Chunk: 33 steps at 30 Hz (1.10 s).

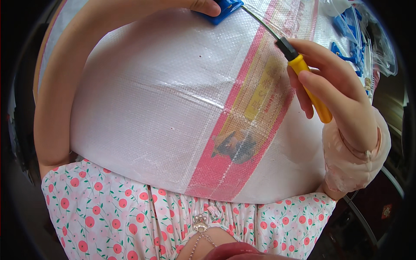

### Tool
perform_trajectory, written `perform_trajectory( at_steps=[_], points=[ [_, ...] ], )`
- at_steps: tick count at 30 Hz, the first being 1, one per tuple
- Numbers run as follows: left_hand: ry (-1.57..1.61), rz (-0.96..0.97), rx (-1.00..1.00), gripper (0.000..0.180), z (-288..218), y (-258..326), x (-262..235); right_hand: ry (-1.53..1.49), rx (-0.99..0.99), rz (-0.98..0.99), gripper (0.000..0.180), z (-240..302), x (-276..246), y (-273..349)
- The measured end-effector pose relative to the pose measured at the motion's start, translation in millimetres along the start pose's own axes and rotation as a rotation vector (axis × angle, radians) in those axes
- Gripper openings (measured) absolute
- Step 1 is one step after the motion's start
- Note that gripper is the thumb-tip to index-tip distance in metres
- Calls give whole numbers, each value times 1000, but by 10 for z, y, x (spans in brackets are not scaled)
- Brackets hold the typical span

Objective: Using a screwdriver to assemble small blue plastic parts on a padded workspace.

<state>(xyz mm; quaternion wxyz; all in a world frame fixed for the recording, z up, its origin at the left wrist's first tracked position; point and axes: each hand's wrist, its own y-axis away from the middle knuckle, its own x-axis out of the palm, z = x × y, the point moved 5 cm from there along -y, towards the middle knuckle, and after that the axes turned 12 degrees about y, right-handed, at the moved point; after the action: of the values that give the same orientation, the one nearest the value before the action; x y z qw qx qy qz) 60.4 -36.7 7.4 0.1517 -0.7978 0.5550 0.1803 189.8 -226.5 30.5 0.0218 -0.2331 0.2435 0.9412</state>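
Note:
At the top edge, my left hand (204, 6) has its thumb pressed on a blue plastic piece (225, 13). Only part of that hand and piece shows; the rest is cut off by the frame. My right hand (336, 80) grips a screwdriver (320, 106) with a yellow handle and black collar, its thumb and fingers around the handle. The thin metal shaft slants up and left, its tip reaching the right corner of the blue piece. Whether the tip sits in a screw cannot be made out.
A white woven plastic sheet (143, 112) with a pink and yellow printed band covers the round-edged table. Several blue plastic parts (346, 54) and clear plastic bags (383, 47) lie at the far right, beyond my right hand. The table's near edge meets my floral clothing.

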Motion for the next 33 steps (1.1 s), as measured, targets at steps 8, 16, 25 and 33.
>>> perform_trajectory(
  at_steps=[8, 16, 25, 33],
  points=[
    [112, -10, 73, 25, 158, 16, -95, 541, -254, -179, 43, 101, -72, -34],
    [177, 40, -64, 28, 115, -55, -120, 510, -423, -206, 42, 66, -15, -81],
    [127, 2, 22, 28, 91, 11, -116, 661, -506, -237, 41, 184, 45, -98],
    [259, 1, 2, 28, 307, 19, -137, 819, -609, -348, 38, 253, 216, -157]
  ],
)
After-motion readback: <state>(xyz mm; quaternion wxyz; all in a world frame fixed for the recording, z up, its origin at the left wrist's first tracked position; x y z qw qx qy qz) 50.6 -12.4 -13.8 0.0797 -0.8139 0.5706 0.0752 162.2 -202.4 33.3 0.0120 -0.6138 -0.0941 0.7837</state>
